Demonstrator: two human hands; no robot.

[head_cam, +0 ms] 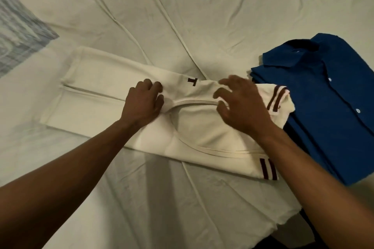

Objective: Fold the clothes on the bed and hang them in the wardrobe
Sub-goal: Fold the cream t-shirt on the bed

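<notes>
A cream T-shirt (pixel 97 89) with dark maroon sleeve stripes lies folded lengthwise across the middle of the bed, collar end to the right. My left hand (pixel 142 103) pinches the fabric by the neckline with curled fingers. My right hand (pixel 242 105) has its fingers bent over the neckline rim and a folded-in sleeve, holding the cloth there. A blue button-up shirt (pixel 327 103) lies folded at the right, and the cream shirt's sleeve overlaps its left edge.
The pale bed sheet (pixel 182 16) is wrinkled with long creases. A grey-blue patterned pillow (pixel 18 32) sits at the far left. The bed's edge and dark floor (pixel 287 242) show at the bottom right.
</notes>
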